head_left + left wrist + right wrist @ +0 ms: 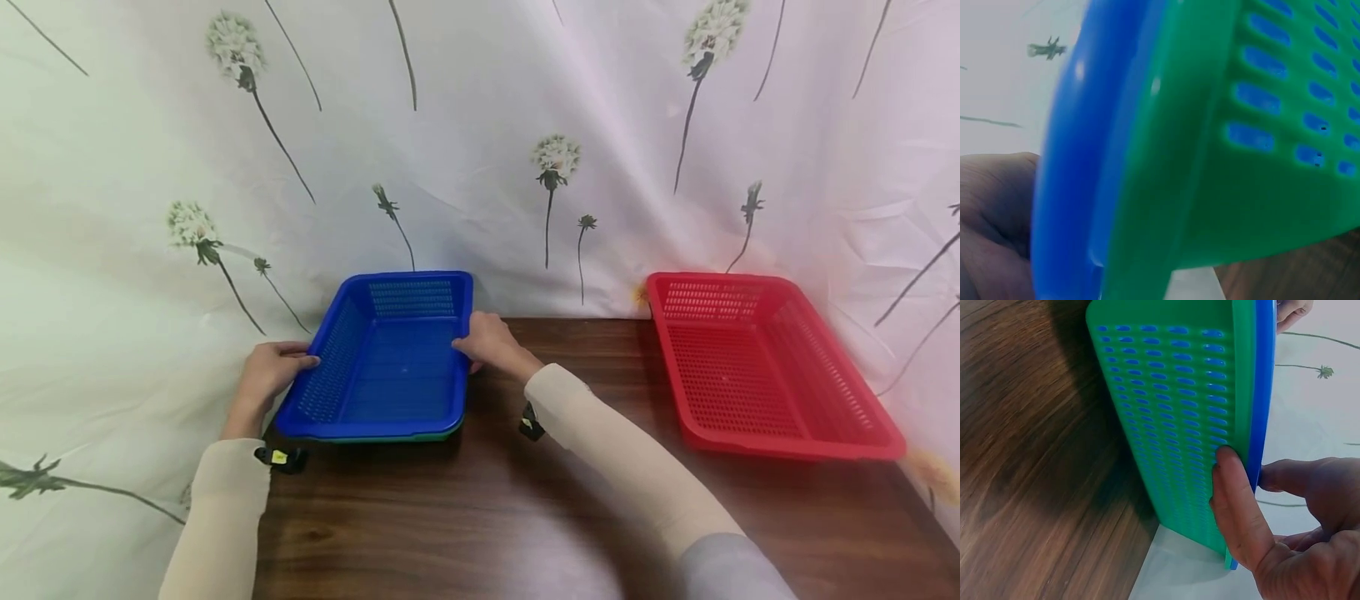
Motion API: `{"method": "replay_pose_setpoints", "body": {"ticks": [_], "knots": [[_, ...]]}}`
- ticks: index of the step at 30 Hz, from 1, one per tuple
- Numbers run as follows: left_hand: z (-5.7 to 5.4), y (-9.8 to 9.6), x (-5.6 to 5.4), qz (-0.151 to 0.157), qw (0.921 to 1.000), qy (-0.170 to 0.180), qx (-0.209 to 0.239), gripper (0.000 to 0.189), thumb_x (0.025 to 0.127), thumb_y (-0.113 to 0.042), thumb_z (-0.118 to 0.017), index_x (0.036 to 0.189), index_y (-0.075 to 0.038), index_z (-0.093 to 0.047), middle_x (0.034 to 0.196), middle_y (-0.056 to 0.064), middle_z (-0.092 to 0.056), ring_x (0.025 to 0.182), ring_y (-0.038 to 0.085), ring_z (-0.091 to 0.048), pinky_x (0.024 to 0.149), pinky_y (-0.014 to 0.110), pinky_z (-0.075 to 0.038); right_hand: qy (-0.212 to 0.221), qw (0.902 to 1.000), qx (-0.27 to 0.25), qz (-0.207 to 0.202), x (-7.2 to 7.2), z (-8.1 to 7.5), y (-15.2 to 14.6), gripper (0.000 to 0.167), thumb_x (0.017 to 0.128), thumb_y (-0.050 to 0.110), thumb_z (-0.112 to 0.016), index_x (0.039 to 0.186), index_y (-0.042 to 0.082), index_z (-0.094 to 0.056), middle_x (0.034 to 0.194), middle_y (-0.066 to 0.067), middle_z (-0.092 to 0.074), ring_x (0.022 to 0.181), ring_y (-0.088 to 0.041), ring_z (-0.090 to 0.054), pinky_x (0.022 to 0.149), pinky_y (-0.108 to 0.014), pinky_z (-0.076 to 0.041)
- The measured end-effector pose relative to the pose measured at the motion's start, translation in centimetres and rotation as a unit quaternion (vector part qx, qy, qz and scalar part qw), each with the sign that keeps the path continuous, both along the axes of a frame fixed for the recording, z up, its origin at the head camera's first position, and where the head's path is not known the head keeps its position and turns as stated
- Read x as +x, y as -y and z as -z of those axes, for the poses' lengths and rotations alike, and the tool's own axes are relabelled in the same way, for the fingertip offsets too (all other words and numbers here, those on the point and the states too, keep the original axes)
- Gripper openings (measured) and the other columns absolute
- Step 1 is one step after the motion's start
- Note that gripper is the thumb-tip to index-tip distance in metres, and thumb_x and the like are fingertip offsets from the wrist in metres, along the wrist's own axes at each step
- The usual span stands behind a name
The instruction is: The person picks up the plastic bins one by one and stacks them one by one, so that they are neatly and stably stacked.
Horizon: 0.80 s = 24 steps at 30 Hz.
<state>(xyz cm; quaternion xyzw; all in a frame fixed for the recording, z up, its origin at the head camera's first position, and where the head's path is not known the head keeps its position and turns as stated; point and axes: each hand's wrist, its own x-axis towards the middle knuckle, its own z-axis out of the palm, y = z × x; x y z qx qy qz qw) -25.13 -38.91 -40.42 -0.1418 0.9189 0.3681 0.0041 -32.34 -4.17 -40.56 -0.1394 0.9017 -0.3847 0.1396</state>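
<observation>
A blue plastic basket (405, 367) with slotted walls sits nested inside a green basket (1166, 412) of like shape. In the head view only a thin green edge shows below the blue rim. My left hand (272, 373) grips the left rim, thumb on top; its other fingers are mostly hidden. On the opposite side my right hand (491, 340) pinches the rims of both baskets together. The right wrist view shows its fingers (1238, 506) against the green slotted wall and the thumb at the blue rim. Both baskets stand at the back left of the table.
A red slotted basket (787, 448) stands on the right of the brown wooden table (450, 525). Behind the table hangs a white cloth (480, 167) printed with dandelions, which also runs along the left side.
</observation>
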Motion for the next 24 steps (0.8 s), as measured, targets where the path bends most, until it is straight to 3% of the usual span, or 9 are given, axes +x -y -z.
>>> {"method": "replay_pose_setpoints", "body": {"ticks": [7, 11, 16, 24], "knots": [[0.1, -1.5, -0.6, 0.016, 0.9993, 0.007, 0.032, 0.055, 0.106, -0.026, -0.065, 0.147, 0.010, -0.056, 0.142, 0.035, -0.062, 0.109, 0.036, -0.074, 0.090, 0.046, -0.065, 0.001, 0.9998, -0.008, 0.019, 0.1, 0.1, -2.0, 0.024, 0.107, 0.019, -0.066, 0.118, -0.002, -0.064, 0.101, -0.019, -0.075, 0.071, -0.024, -0.078, 0.068, -0.037, -0.067], [-0.2, -2.7, -0.9, 0.025, 0.9992, 0.011, 0.030, 0.055, 0.107, -0.025, -0.065, 0.148, 0.011, -0.055, 0.142, 0.035, -0.062, 0.110, 0.038, -0.074, 0.092, 0.049, -0.065, -0.002, 0.9998, 0.000, 0.020, 0.3, -0.1, -3.3, 0.024, 0.107, 0.018, -0.065, 0.117, -0.003, -0.063, 0.101, -0.020, -0.075, 0.072, -0.026, -0.079, 0.072, -0.040, -0.067], [-0.1, -4.2, -1.2, 0.033, 0.9994, -0.007, -0.001, 0.052, 0.106, -0.025, -0.067, 0.142, 0.011, -0.060, 0.137, 0.035, -0.066, 0.108, 0.042, -0.075, 0.095, 0.053, -0.063, -0.015, 0.9996, 0.017, 0.015, 0.3, -0.3, -4.8, 0.024, 0.107, 0.018, -0.065, 0.117, -0.004, -0.063, 0.100, -0.021, -0.075, 0.069, -0.025, -0.078, 0.062, -0.031, -0.065], [0.1, -6.5, -1.7, 0.059, 0.9980, -0.022, 0.008, 0.051, 0.104, -0.024, -0.070, 0.140, 0.012, -0.061, 0.135, 0.035, -0.067, 0.109, 0.045, -0.076, 0.092, 0.052, -0.064, -0.001, 0.9989, 0.035, 0.030, -0.2, -0.2, -7.2, 0.023, 0.106, 0.016, -0.067, 0.116, -0.004, -0.063, 0.100, -0.022, -0.075, 0.066, -0.024, -0.078, 0.071, -0.041, -0.067]]}}
